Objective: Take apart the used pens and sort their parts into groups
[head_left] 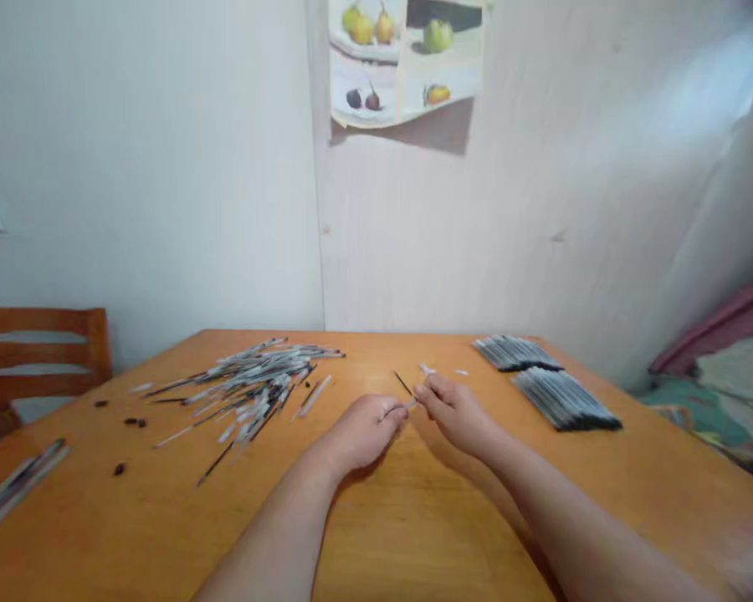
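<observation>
My left hand (371, 431) is closed in a pinch on a slim pale tube (412, 405), which looks like a pen barrel. Just to its right, my right hand (455, 410) is closed too, its fingertips meeting the same tube. Most of the tube is hidden by the fingers. A thin dark stick (402, 383), like a pen refill, shows beyond the fingertips; whether it is held or lies on the table I cannot tell. Left of my hands spreads a loose heap of pen parts (257, 380), pale tubes and dark sticks crossing each other.
On the right of the wooden table (414, 535) lie two neat rows of pens, one farther (514, 353) and one nearer (565, 400). Small black pieces (120, 469) are scattered at left, near a bundle of sticks (22, 485). White scraps (427, 369) lie behind my hands. A chair (97, 343) stands left.
</observation>
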{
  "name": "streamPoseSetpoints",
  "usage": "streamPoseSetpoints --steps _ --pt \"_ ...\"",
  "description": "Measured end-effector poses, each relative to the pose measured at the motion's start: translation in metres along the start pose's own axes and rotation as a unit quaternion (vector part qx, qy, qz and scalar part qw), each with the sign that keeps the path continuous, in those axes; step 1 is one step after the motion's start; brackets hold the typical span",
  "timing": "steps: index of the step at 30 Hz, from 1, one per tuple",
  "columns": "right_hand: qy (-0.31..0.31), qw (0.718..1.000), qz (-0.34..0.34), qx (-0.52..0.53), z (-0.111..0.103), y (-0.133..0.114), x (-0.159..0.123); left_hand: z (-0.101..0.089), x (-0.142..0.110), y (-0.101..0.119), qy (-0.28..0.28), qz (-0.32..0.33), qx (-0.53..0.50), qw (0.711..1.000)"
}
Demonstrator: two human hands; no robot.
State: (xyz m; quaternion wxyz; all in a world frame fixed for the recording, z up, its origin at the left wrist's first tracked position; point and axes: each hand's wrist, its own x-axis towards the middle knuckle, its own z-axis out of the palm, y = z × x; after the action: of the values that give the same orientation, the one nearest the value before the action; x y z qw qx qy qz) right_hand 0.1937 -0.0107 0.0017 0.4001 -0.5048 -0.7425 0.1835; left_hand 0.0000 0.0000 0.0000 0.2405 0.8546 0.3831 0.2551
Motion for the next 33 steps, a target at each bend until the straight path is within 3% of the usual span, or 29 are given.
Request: streamPoseSetpoints --steps 9,12,14,16,19,21,24,26,33 --pt "0.032 0.998 0.047 0.024 0.003 -0.001 0.006 0.004 0.005 0.005 0.068 0.004 0.002 0.998" --pt "0.037 0.994 0.076 0.075 -0.008 0.001 0.009 0.004 0.006 0.003 0.096 0.0 -0.029 0.995" --pt "0.082 0.983 0.117 0.117 -0.023 0.009 0.014 0.002 0.006 0.001 0.127 -0.011 -0.066 0.99" --pt "0.184 0.963 0.161 0.115 -0.043 0.025 0.021 -0.001 0.007 -0.002 0.164 -0.03 -0.109 0.98" --pt "0.281 0.937 0.206 0.006 -0.069 0.055 0.029 -0.004 0.009 -0.005 0.218 -0.063 -0.177 0.958" --pt "0.255 0.933 0.221 -0.123 -0.077 0.074 0.033 -0.004 0.011 -0.007 0.245 -0.082 -0.23 0.938" --pt "0.129 0.927 0.216 -0.278 -0.073 0.093 0.039 -0.004 0.013 -0.009 0.267 -0.108 -0.296 0.911" --pt "0.082 0.924 0.215 -0.306 -0.066 0.1 0.044 -0.005 0.012 -0.009 0.275 -0.126 -0.329 0.895" --pt "0.01 0.907 0.234 -0.349 -0.048 0.113 0.055 -0.017 0.008 -0.003 0.315 -0.176 -0.386 0.849"
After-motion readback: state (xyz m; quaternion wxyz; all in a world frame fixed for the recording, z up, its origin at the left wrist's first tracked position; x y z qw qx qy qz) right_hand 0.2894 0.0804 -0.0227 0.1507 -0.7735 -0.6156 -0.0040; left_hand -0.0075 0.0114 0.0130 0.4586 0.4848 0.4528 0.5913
